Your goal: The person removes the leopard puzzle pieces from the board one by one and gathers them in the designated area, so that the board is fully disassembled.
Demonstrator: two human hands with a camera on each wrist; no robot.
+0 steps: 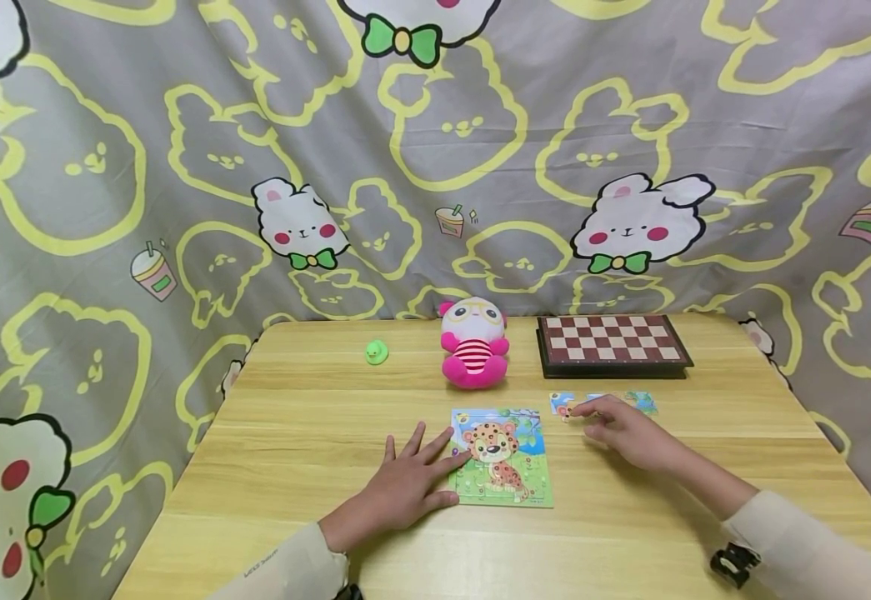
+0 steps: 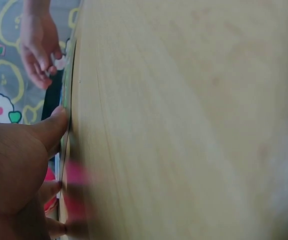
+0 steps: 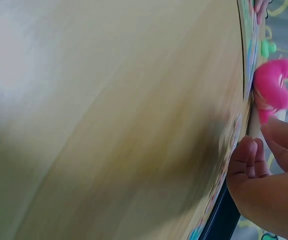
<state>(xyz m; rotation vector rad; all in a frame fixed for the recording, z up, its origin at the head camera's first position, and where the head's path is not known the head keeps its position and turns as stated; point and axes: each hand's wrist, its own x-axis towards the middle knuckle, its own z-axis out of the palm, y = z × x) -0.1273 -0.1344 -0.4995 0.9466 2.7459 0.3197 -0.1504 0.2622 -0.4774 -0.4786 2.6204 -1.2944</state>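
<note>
A square leopard puzzle lies on the wooden table in front of the person. Fingers spread, the left hand rests at its left side, with fingertips over the edge; in the left wrist view the thumb touches the board's edge. Right of the puzzle, the right hand hovers low over a row of loose puzzle pieces, partly covering them. Its fingers seem to pinch a small puzzle piece with a leopard ear; in the left wrist view a thin pale edge shows between that hand's fingers.
Behind the puzzle sits a pink and white panda plush. A small green duck stands left of it, and a folded checkered board box lies at the back right. A patterned curtain hangs behind the table.
</note>
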